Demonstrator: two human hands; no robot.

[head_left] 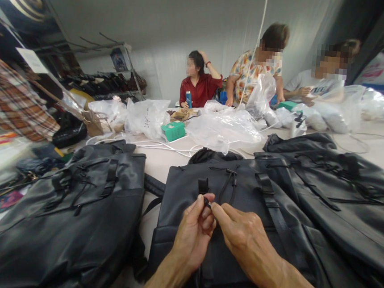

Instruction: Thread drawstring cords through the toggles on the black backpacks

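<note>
Black leather-like material forms the middle backpack (220, 263), which lies on the counter (155, 156) directly beneath the two hands, front face up, presumably so that its fittings stay accessible. Left hand (198, 227): grip closed, thumb and forefinger pinching a small black piece (207, 202) over the pack's front, just below a strap loop (203, 185). Right hand (243, 229): grip also closed, fingertips on the same piece from the opposite side. Pinching from both sides likely steadies so small a part; from where I stand, the fingers conceal its exact form. Adjacent fittings: a drawcord (234, 180) hangs loose beyond the fingertips; a buckled strap (275, 209) runs down the right side. The left backpack (94, 225) and right backpack (357, 216) flank the work, fronts likewise up. Plastic bags (223, 126) and a green box (173, 131) sit farther back, probably to keep the near side for the packs.
</note>
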